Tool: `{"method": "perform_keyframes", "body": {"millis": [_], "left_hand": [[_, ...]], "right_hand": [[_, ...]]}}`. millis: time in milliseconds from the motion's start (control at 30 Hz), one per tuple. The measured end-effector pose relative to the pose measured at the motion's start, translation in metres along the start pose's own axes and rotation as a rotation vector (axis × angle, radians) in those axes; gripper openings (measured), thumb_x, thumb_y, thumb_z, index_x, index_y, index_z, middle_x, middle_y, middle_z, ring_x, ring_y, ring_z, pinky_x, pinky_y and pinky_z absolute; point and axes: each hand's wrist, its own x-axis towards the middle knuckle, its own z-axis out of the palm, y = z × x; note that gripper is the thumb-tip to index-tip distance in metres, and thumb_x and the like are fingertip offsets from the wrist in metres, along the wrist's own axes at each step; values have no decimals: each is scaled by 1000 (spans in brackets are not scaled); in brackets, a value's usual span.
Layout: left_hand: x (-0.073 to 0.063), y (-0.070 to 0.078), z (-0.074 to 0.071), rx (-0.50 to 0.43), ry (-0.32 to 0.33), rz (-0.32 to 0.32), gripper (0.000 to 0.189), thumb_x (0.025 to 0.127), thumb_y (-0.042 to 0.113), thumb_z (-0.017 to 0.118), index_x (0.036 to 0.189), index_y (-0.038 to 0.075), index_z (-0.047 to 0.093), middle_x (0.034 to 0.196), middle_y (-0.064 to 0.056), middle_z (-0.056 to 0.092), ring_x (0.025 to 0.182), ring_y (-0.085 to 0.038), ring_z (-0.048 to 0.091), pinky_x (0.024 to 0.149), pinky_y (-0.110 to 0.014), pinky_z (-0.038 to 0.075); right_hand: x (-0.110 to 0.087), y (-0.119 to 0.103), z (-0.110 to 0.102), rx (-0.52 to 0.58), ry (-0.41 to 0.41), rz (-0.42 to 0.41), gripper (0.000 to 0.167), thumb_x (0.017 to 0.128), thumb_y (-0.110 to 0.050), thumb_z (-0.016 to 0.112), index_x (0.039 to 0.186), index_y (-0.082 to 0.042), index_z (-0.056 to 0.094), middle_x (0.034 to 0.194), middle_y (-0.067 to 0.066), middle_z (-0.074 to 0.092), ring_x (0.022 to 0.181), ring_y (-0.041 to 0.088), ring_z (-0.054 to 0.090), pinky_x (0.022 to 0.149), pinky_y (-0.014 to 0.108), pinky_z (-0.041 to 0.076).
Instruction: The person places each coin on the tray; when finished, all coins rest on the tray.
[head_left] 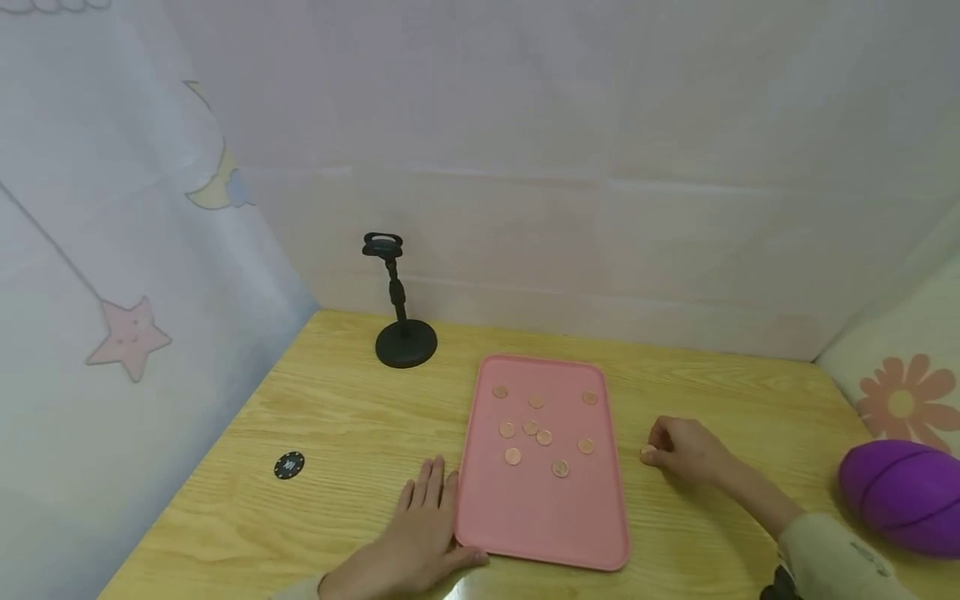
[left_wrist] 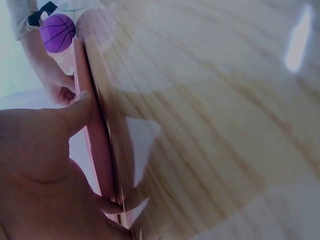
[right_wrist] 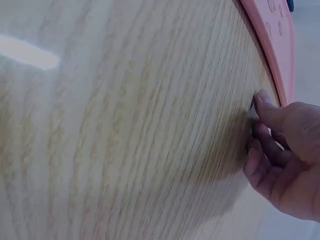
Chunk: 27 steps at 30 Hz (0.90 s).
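Observation:
Several copper-coloured coins lie scattered on a pink tray (head_left: 540, 517), among them one coin (head_left: 560, 468) toward its near half. To the right of the tray, my right hand (head_left: 686, 450) pinches a similar coin (head_left: 647, 451) between thumb and fingers, close over the wooden table. In the right wrist view that hand (right_wrist: 280, 155) shows curled fingers, with the coin mostly hidden. My left hand (head_left: 420, 529) lies along the tray's near left corner, fingers straight on the table and thumb against the near edge. The left wrist view shows the thumb touching the tray's rim (left_wrist: 100, 150).
A black-and-white poker chip (head_left: 289, 465) lies on the table at left. Behind the tray stands a black stand (head_left: 405, 343) with a round base. At the far right sits a purple ball (head_left: 903, 497). A pale printed cloth (head_left: 480, 167) hangs around the table.

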Motion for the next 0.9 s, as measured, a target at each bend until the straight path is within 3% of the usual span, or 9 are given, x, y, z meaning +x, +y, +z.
{"method": "perform_keyframes", "body": {"millis": [67,300,500,667,900], "left_hand": [[0,0,0,-1,-5,-3,112,82,72,54,147,-13,23,151,-41,10,141,-53,8,106,-68,18],[0,3,-3,-12,-14,-16,112,82,72,54,148,-13,22,151,-41,9,141,-53,7,106,-68,18],[1,5,-9,-36,-40,-13,112,84,72,53,147,-15,20,152,-40,8,141,-53,5,105,-69,18],[2,4,-17,-71,-85,-33,109,88,72,45,149,-14,17,154,-36,8,143,-48,6,107,-65,19],[4,6,-25,-63,-71,-37,104,91,66,49,146,-18,21,152,-38,15,142,-50,13,107,-64,23]], "right_hand": [[-1,0,-1,44,2,-13,20,88,-23,74,84,-10,59,72,-6,54,62,6,45,55,25,40],[2,-22,3,208,135,-100,14,85,-18,77,81,-14,65,69,-9,60,60,3,52,54,23,46],[2,-39,12,275,25,-146,15,83,-21,79,79,-14,67,69,-9,61,60,4,53,53,23,46],[3,-39,17,244,6,-147,15,81,-24,80,78,-16,67,68,-10,60,60,3,51,53,22,45],[10,-43,21,160,-37,-176,11,80,-19,81,79,-18,70,69,-12,57,61,1,49,54,22,43]]}}
